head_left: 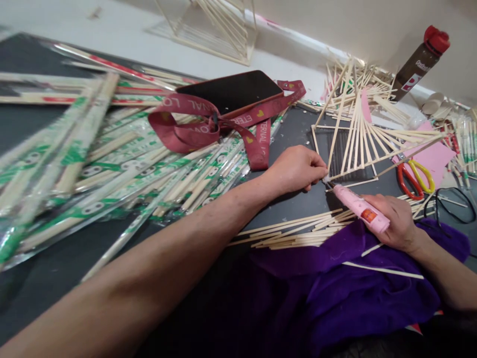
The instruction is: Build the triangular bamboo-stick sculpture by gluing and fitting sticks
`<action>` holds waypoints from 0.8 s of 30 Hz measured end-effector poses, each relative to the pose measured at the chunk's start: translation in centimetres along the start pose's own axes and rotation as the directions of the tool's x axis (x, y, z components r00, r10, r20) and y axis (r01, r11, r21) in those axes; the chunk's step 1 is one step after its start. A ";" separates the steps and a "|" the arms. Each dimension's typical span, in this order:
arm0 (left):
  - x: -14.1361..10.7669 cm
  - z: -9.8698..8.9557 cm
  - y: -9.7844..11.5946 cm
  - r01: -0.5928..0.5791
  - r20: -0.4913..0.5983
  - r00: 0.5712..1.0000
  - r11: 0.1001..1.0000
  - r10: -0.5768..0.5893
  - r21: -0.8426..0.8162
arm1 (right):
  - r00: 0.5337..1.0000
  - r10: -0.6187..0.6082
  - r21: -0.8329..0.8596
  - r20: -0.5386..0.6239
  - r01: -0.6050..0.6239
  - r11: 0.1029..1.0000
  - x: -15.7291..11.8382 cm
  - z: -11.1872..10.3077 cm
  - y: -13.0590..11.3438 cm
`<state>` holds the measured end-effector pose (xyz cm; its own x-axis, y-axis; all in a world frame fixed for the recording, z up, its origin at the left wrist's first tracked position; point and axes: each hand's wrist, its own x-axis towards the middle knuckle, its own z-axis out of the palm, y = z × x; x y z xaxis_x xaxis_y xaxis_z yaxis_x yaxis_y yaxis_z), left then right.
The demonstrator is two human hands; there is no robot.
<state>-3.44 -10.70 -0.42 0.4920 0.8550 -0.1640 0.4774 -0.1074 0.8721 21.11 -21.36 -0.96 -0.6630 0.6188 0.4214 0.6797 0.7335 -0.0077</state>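
My right hand (398,223) is closed round a pink hot glue gun (356,203), whose nozzle points up and left at a corner of a stick frame (367,149). The frame is built of thin wooden sticks, with a fan of slanting sticks across it. At that same corner, my left hand (294,171) pinches the frame between thumb and fingers, close to the nozzle. Below the hands lie loose wooden sticks (298,231) on the dark mat, partly beside purple cloth (357,293). Whether glue is coming out is too small to tell.
Wrapped chopsticks (122,174) cover the left side. A phone (234,92) with a red lanyard (186,124) rests on them. Scissors (413,179), pink paper (437,161) and a black cable (454,209) lie right. A bottle (421,64) and another stick frame (219,30) stand behind.
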 end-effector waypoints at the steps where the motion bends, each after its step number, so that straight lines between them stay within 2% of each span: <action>1: 0.0 0.0 0.0 0.001 -0.004 1.000 1.000 -0.001 0.002 | 1.000 -0.003 -0.009 -0.007 0.003 1.000 0.0 0.0 0.0; 16: 0.0 0.1 0.0 -0.009 -0.012 1.000 1.000 0.009 -0.002 | 0.999 0.015 -0.007 0.049 -0.015 1.000 0.1 0.0 -0.1; 24: -0.1 0.2 0.0 -0.017 -0.014 1.000 1.000 0.017 0.020 | 1.000 -0.026 0.026 -0.010 0.026 0.999 0.1 -0.2 0.0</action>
<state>-3.38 -10.84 -0.51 0.4897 0.8601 -0.1428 0.4838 -0.1318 0.8652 21.11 -21.37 -0.72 -0.6773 0.5967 0.4303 0.6537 0.7565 -0.0201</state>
